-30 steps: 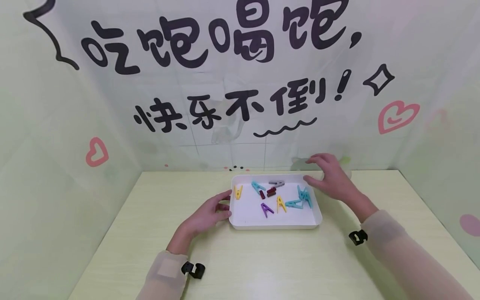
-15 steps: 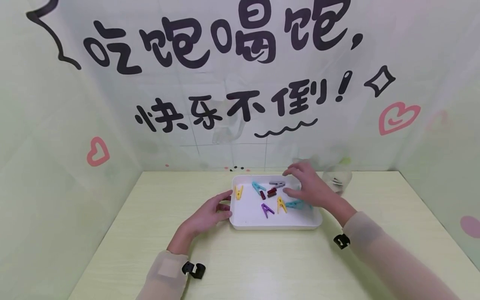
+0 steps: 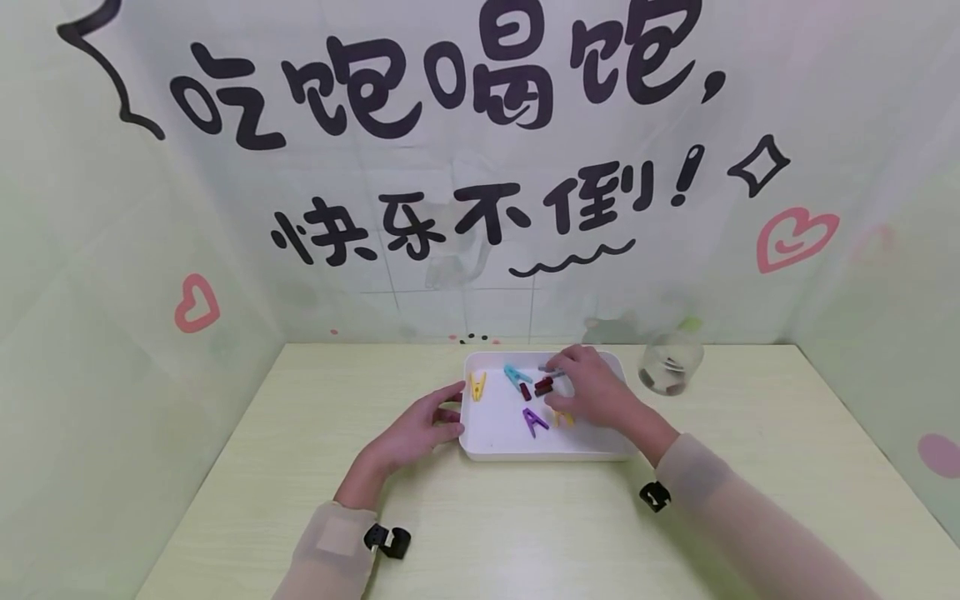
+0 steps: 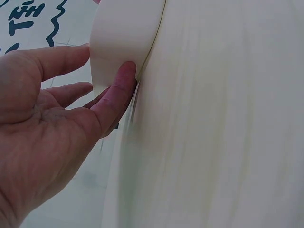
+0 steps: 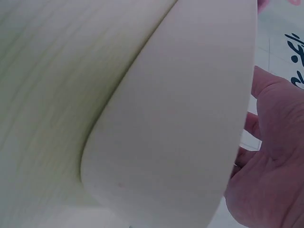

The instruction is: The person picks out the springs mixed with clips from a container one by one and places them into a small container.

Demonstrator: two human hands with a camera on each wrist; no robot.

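A white tray (image 3: 547, 456) lies on the table with several plastic clothespins inside. A yellow clothespin (image 3: 477, 386), a blue clothespin (image 3: 517, 377) and a purple clothespin (image 3: 534, 422) show there, with small dark red pieces (image 3: 525, 392) near the middle. My left hand (image 3: 416, 429) touches the tray's left side, its fingers extended along the wall in the left wrist view. Over the tray's right half is my right hand (image 3: 600, 396), thumb and fingers apart on either side of the dark red pieces. It covers the grey and second yellow clothespins in part and the blue ones at right.
Behind and right of the tray, a clear jar (image 3: 672, 364) with dark red pieces at its bottom stands on the table (image 3: 480, 525). A printed curtain (image 3: 480, 308) hangs along the table's back edge, with further curtains at both sides.
My right hand has moved left from the tray's right rim to above the dark red pieces, uncovering the jar. The left hand stays at the tray's left side.
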